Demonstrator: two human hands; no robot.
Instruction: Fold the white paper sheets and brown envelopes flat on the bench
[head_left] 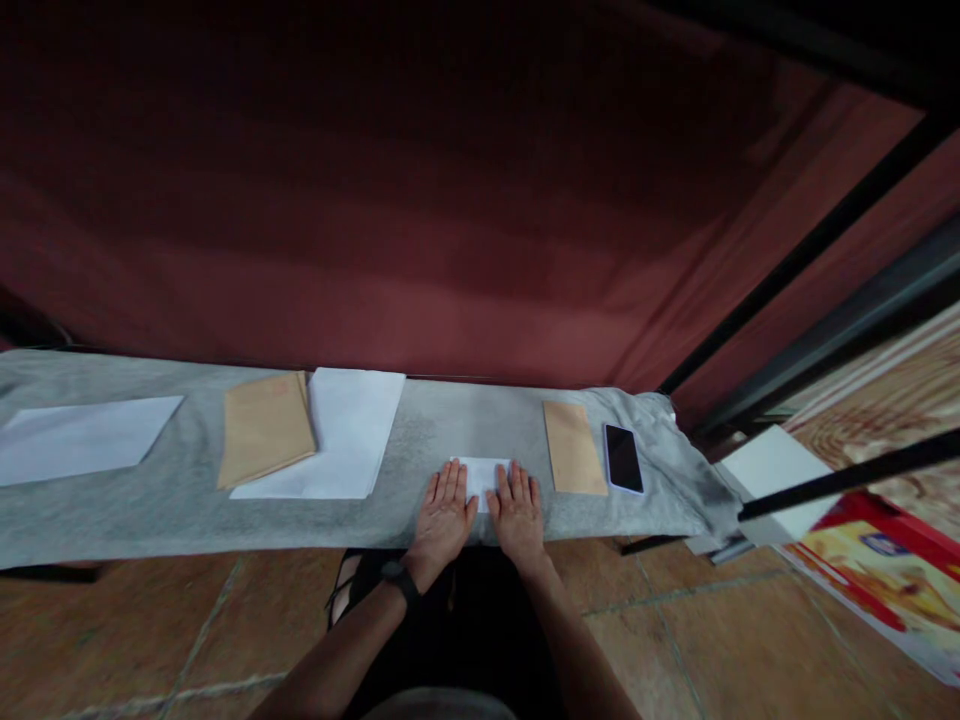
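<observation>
A small white paper (482, 482) lies flat on the grey cloth in front of me. My left hand (442, 515) rests palm down on its left edge, fingers stretched out. On the right edge lies my right hand (517, 512), also flat with its fingers extended. The middle of the paper shows between the two hands. To the right of my right hand is a brown envelope (574, 448), and beside that a dark-screened phone (623, 458). Larger white sheets (360, 430) lie to the left, partly under a stack of brown envelopes (266, 425).
The grey cloth (480, 410) covers a long narrow table against a dark red wall. Another white sheet (86, 437) lies at the far left. Off the right end are a white box (776, 465), black metal bars and a red printed box (892, 570).
</observation>
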